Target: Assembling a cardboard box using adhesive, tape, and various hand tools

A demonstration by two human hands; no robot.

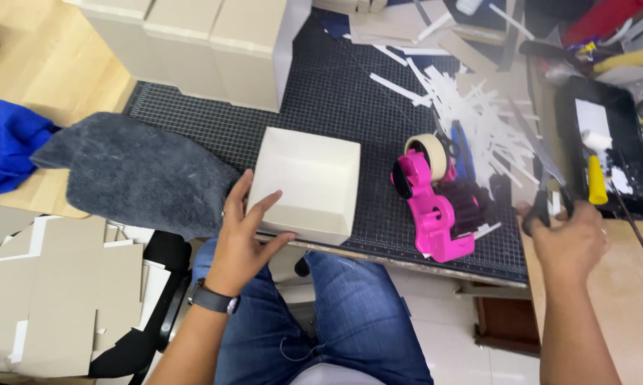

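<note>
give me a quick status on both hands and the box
Left hand steadying cream square cardboard box. Right hand gripping black-handled scissors. Pink tape dispenser between them.

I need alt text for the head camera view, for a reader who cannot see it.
A seated person's left hand rests on a cream box on a dark cutting mat, while the right hand holds scissors. A pink tape dispenser and white paper strips lie between them, a grey cloth at left.

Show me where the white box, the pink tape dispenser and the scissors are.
white box (309,182), head view, middle of its top face
pink tape dispenser (435,214), head view, its pink body
scissors (547,187), head view, near the pivot
</note>
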